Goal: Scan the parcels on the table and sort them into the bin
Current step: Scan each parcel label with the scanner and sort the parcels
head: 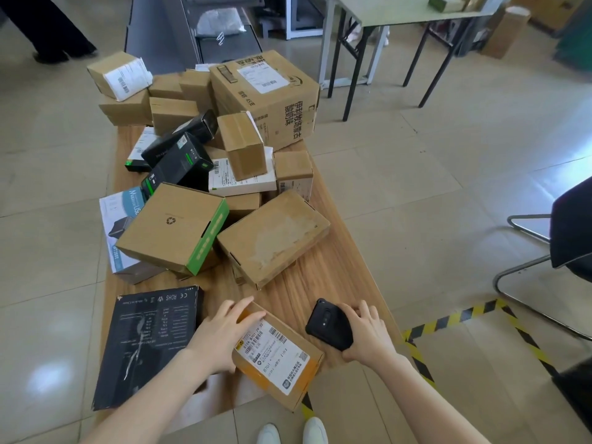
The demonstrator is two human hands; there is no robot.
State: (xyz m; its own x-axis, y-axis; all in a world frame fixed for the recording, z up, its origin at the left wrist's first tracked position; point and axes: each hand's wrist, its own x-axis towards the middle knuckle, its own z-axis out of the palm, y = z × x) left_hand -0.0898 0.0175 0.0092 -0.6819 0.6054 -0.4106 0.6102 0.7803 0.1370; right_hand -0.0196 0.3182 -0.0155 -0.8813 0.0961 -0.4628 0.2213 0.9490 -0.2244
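A small cardboard parcel (282,363) with a white barcode label lies at the near edge of the wooden table (323,277). My left hand (221,334) grips its left side, fingers over the top edge. My right hand (365,334) holds a black handheld scanner (330,325) that rests on the table just right of the parcel. A flat black box (150,344) lies to the left. Farther back is a heap of cardboard and black boxes, with a large carton (269,97) at the far end.
Yellow-black floor tape (448,318) marks an area to the right of the table. A black chair (570,238) stands at the right edge. A folding table (400,11) is at the back right. Someone's legs (54,33) show at the top left. My white shoes (291,432) are below.
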